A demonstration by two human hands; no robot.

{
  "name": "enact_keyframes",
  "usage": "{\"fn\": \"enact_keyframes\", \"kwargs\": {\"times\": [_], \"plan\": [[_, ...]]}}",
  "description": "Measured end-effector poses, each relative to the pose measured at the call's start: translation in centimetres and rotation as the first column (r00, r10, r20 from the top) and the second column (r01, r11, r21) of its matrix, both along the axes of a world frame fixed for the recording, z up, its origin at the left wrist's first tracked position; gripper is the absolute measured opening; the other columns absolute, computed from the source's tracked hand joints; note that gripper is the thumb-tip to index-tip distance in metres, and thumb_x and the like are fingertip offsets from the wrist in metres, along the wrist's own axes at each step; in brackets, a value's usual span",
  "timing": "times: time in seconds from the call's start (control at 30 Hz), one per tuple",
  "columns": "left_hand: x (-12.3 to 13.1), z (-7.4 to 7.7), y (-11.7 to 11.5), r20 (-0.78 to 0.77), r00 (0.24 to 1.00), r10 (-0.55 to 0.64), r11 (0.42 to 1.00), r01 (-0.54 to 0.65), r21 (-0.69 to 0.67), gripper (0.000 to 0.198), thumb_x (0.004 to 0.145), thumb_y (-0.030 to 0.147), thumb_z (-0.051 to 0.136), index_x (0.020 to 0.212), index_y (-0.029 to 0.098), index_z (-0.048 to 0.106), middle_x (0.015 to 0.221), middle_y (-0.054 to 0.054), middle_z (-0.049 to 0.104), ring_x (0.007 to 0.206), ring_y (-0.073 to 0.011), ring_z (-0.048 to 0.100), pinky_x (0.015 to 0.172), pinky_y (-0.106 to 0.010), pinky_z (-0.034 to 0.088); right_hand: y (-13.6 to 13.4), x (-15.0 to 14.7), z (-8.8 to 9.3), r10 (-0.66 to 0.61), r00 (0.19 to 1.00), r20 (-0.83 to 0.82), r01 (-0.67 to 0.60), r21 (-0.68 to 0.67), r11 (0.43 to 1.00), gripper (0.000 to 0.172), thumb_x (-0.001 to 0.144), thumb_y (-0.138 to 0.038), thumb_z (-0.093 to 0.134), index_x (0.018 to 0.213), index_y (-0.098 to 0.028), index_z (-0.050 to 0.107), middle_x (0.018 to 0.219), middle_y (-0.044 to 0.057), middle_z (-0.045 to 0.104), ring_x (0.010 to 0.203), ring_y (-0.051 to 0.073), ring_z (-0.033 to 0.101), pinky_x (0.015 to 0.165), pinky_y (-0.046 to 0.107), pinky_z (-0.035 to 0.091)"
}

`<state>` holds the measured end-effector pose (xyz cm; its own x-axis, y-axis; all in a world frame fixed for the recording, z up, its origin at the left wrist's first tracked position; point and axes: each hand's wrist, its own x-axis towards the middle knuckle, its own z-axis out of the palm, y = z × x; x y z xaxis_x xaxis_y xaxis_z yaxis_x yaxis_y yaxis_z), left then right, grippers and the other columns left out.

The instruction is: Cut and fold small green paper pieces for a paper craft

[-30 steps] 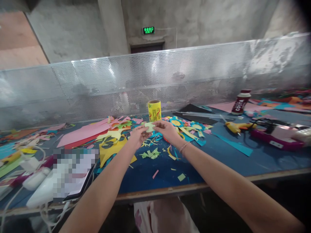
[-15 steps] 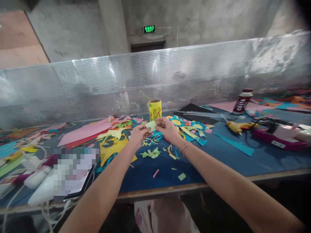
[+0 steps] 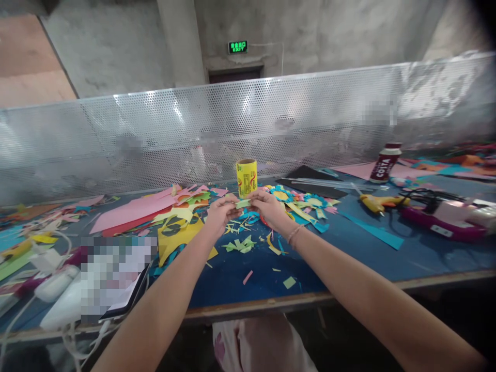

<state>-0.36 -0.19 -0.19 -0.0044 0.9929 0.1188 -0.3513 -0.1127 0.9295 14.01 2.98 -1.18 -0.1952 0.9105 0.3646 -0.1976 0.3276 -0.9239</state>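
A small piece of light green paper [image 3: 243, 204] is pinched between my two hands above the table. My left hand [image 3: 221, 213] grips its left end, and my right hand [image 3: 267, 205] has the right end between thumb and fingers. The paper looks narrow, like a folded strip. Just behind it stands a yellow printed roll [image 3: 247, 178], upright. Below my hands lies a small pile of light green paper pieces [image 3: 241, 245]. Yellow paper with cut-outs [image 3: 176, 237] is beside my left forearm, and blue and yellow paper flowers [image 3: 284, 195] lie beyond my right hand.
Pink paper sheets [image 3: 134, 211] lie at the left, behind a tablet [image 3: 127, 294] and white cables. To the right are a blue paper strip [image 3: 374, 230], a yellow glue gun [image 3: 382, 203], a purple power strip [image 3: 442, 225] and a brown bottle [image 3: 385, 163]. A perforated metal panel [image 3: 174, 134] closes the back.
The green paper showed a broad, flat face before; now it appears as a narrow strip, folded or tilted. Both hands stay in nearly the same place.
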Motion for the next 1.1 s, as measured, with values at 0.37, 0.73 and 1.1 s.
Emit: {"fn": "enact_keyframes", "kwargs": {"times": [0.37, 0.73, 1.1], "plan": [[0.2, -0.3, 0.0, -0.153, 0.986, 0.067, 0.989, -0.045, 0.141, 0.017, 0.058, 0.019, 0.069, 0.07, 0.014, 0.059, 0.061, 0.0, 0.061, 0.057, -0.0112, 0.059, 0.066, -0.029, 0.051, -0.6, 0.3, 0.6, -0.127, 0.972, 0.195, 0.086, 0.206, 0.975, 0.014, 0.064, -0.028, 0.063, 0.071, -0.018, 0.056, 0.064, 0.0, 0.058, 0.062, 0.013, 0.056, 0.065, 0.03, 0.049], [0.3, -1.0, 0.2, -0.245, 0.967, 0.069, 0.987, -0.031, 0.155, 0.01, 0.064, 0.018, 0.066, 0.072, 0.015, 0.062, 0.066, -0.002, 0.064, 0.057, -0.0118, 0.06, 0.066, -0.029, 0.051, -0.1, 0.4, -0.3, -0.247, 0.886, 0.391, 0.096, 0.366, 0.926, 0.019, 0.072, -0.034, 0.058, 0.074, -0.016, 0.063, 0.06, 0.001, 0.06, 0.056, 0.013, 0.054, 0.056, 0.027, 0.045], [-0.2, -2.1, 1.1, -0.492, 0.827, 0.273, 0.927, -0.088, 0.365, 0.004, 0.07, 0.02, 0.061, 0.066, 0.019, 0.064, 0.063, -0.002, 0.063, 0.06, -0.0135, 0.059, 0.064, -0.025, 0.046, -0.7, 0.4, 0.2, -0.349, 0.804, 0.481, 0.086, 0.487, 0.869, 0.013, 0.07, -0.019, 0.054, 0.07, -0.018, 0.067, 0.067, 0.004, 0.067, 0.062, 0.015, 0.059, 0.059, 0.026, 0.046]]}}
